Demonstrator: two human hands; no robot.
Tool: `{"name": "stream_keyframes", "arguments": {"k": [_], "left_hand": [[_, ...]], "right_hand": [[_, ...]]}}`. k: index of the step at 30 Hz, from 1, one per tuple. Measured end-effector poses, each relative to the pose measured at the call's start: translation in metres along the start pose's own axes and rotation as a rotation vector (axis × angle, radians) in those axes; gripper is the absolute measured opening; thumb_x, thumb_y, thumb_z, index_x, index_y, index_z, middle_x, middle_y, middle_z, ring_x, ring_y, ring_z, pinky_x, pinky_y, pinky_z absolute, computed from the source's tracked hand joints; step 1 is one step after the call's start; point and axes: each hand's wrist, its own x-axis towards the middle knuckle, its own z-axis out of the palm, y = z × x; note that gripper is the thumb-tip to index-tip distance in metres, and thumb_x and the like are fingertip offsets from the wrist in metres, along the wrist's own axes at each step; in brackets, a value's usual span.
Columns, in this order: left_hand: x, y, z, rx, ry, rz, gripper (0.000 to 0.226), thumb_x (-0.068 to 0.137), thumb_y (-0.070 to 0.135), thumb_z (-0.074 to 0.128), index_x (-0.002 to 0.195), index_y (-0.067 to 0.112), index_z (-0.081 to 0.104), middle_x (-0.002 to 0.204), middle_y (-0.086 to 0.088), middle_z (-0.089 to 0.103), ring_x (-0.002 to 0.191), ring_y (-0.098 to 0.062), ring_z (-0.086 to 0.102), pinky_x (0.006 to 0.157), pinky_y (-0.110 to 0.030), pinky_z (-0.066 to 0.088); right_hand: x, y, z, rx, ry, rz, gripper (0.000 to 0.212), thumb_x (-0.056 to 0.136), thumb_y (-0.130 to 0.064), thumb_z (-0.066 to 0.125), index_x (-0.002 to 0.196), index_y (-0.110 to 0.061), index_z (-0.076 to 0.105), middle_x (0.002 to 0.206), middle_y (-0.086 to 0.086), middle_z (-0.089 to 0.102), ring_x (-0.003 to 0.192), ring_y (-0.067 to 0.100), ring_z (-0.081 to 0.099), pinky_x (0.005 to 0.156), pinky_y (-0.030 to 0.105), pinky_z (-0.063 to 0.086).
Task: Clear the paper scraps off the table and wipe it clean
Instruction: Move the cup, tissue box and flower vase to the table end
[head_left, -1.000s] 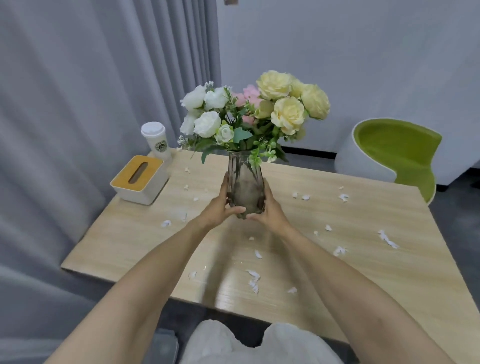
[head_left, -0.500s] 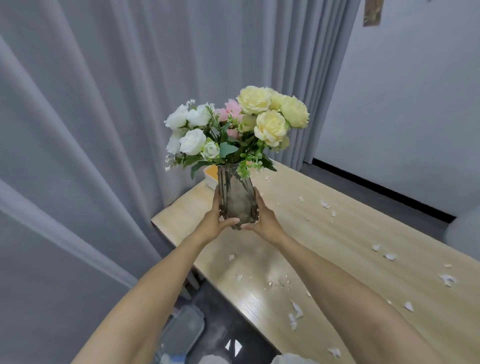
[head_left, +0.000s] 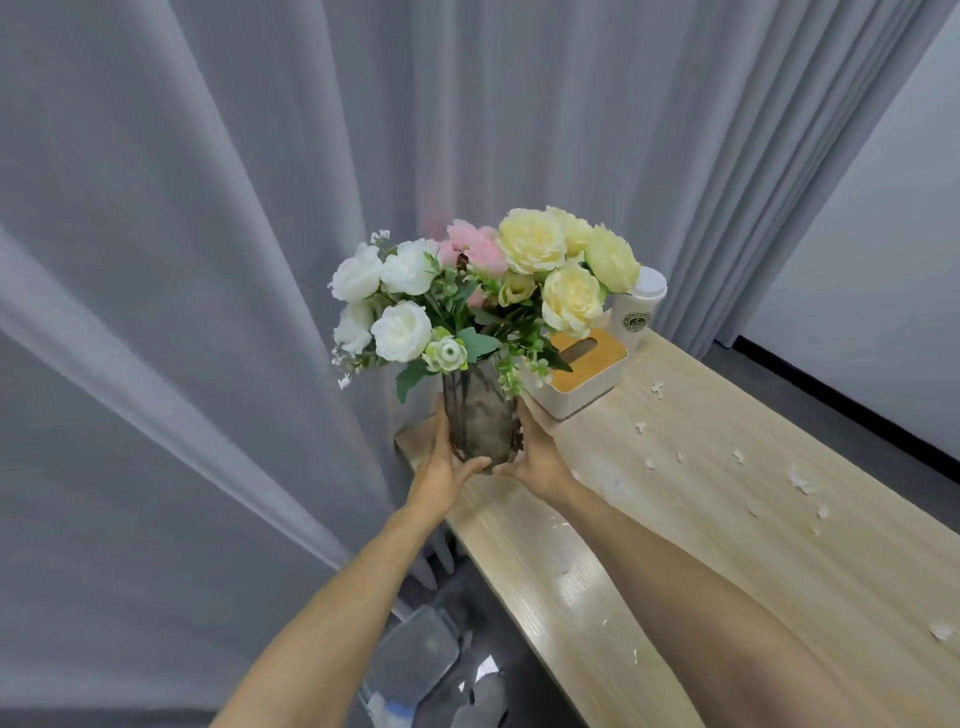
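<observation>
Both hands are wrapped around the lower part of a smoky glass vase (head_left: 480, 421). The left hand (head_left: 441, 467) cups its left side and the right hand (head_left: 535, 457) its right, with the thumbs nearly meeting across the front of the base. The vase holds a full bunch of white, pink and pale yellow flowers (head_left: 488, 291) and stands upright just in front of the tissue box (head_left: 582, 374), over the corner of the wooden table (head_left: 727, 571). The hands hide its base, so I cannot tell whether it rests on the wood or is held just above it.

A white lidded paper cup (head_left: 639, 306) stands directly behind the tissue box, against the grey curtain (head_left: 208, 260). The paper scraps (head_left: 800, 480) lie scattered over the tabletop to the right of the tissue box: small white bits just beside it, larger torn pieces further off, and a few specks towards the near edge. Below the tissue box's corner of the table, a clear plastic container (head_left: 410, 660) sits on the floor.

By my reading the task has barely begun. No scrap looks gathered, no cloth or wipe is in view, and the surface shows no sign of wiping. Handling the vase looks like preparation, getting it out of the way. All the scrap collecting and the whole wipe are left to do
</observation>
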Motion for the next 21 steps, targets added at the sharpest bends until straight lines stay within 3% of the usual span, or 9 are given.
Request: {"name": "stream_keyframes", "arguments": {"k": [2, 4, 6, 9, 13, 15, 17, 20, 21], "left_hand": [[0.013, -0.014, 0.001, 0.026, 0.002, -0.050, 0.101, 0.085, 0.036, 0.069, 0.149, 0.035, -0.009, 0.145, -0.004, 0.044, 0.124, -0.020, 0.051, 0.095, -0.027, 0.043], [0.026, -0.028, 0.004, 0.056, 0.015, -0.090, 0.103, 0.084, 0.039, 0.069, 0.148, 0.039, -0.012, 0.132, -0.010, 0.055, 0.104, -0.025, 0.061, 0.081, -0.027, 0.048], [0.037, -0.035, 0.008, 0.091, 0.018, -0.116, 0.104, 0.084, 0.039, 0.068, 0.147, 0.040, -0.014, 0.120, -0.014, 0.062, 0.087, -0.027, 0.063, 0.071, -0.029, 0.048], [0.049, -0.043, 0.011, 0.127, 0.022, -0.131, 0.102, 0.086, 0.036, 0.068, 0.148, 0.035, -0.013, 0.112, -0.020, 0.063, 0.083, -0.032, 0.063, 0.068, -0.032, 0.048], [0.060, -0.053, 0.014, 0.165, 0.028, -0.134, 0.099, 0.086, 0.036, 0.067, 0.149, 0.029, -0.010, 0.111, -0.024, 0.062, 0.090, -0.036, 0.062, 0.076, -0.038, 0.049], [0.063, -0.055, 0.015, 0.175, 0.032, -0.144, 0.096, 0.086, 0.036, 0.066, 0.152, 0.020, -0.002, 0.119, -0.023, 0.059, 0.095, -0.035, 0.061, 0.079, -0.037, 0.047], [0.065, -0.057, 0.016, 0.155, 0.032, -0.120, 0.093, 0.086, 0.034, 0.067, 0.152, 0.017, 0.002, 0.130, -0.021, 0.054, 0.102, -0.034, 0.060, 0.084, -0.035, 0.046], [0.065, -0.055, 0.016, 0.126, 0.029, -0.101, 0.087, 0.088, 0.029, 0.066, 0.151, 0.011, 0.009, 0.139, -0.019, 0.046, 0.112, -0.036, 0.055, 0.090, -0.035, 0.043], [0.065, -0.056, 0.017, 0.124, 0.025, -0.105, 0.086, 0.088, 0.029, 0.066, 0.151, 0.010, 0.010, 0.139, -0.019, 0.045, 0.113, -0.036, 0.054, 0.092, -0.036, 0.043]], "right_hand": [[0.013, 0.008, 0.006, 0.035, -0.010, 0.034, 0.108, 0.067, -0.004, 0.083, 0.149, -0.008, 0.013, 0.139, 0.000, 0.037, 0.127, 0.010, 0.036, 0.088, 0.001, 0.031], [0.024, 0.018, 0.012, 0.044, -0.009, 0.069, 0.097, 0.071, -0.001, 0.079, 0.147, -0.006, 0.019, 0.136, 0.002, 0.041, 0.127, 0.014, 0.040, 0.082, -0.001, 0.033], [0.034, 0.028, 0.020, 0.020, 0.022, 0.079, 0.099, 0.069, -0.006, 0.082, 0.147, -0.007, 0.022, 0.139, 0.003, 0.040, 0.129, 0.016, 0.039, 0.088, 0.000, 0.031], [0.047, 0.037, 0.028, -0.005, 0.028, 0.092, 0.105, 0.065, -0.012, 0.085, 0.148, -0.011, 0.020, 0.146, 0.009, 0.036, 0.133, 0.019, 0.035, 0.101, 0.015, 0.027], [0.062, 0.046, 0.033, 0.000, 0.012, 0.100, 0.111, 0.066, -0.014, 0.085, 0.148, -0.020, 0.010, 0.151, 0.011, 0.030, 0.136, 0.021, 0.030, 0.105, 0.019, 0.023], [0.068, 0.051, 0.037, -0.002, 0.005, 0.106, 0.111, 0.067, -0.013, 0.084, 0.145, -0.025, 0.006, 0.152, 0.010, 0.026, 0.137, 0.019, 0.027, 0.104, 0.013, 0.022], [0.071, 0.055, 0.039, -0.004, 0.004, 0.120, 0.109, 0.069, -0.010, 0.082, 0.148, -0.017, 0.008, 0.153, 0.009, 0.022, 0.137, 0.018, 0.024, 0.103, 0.007, 0.025], [0.075, 0.067, 0.044, -0.023, 0.007, 0.116, 0.103, 0.070, -0.015, 0.082, 0.149, -0.010, 0.015, 0.151, 0.013, 0.028, 0.138, 0.025, 0.029, 0.114, 0.034, 0.027], [0.075, 0.071, 0.047, -0.025, 0.011, 0.127, 0.104, 0.070, -0.016, 0.082, 0.149, -0.011, 0.015, 0.150, 0.013, 0.029, 0.137, 0.026, 0.030, 0.114, 0.038, 0.028]]}}
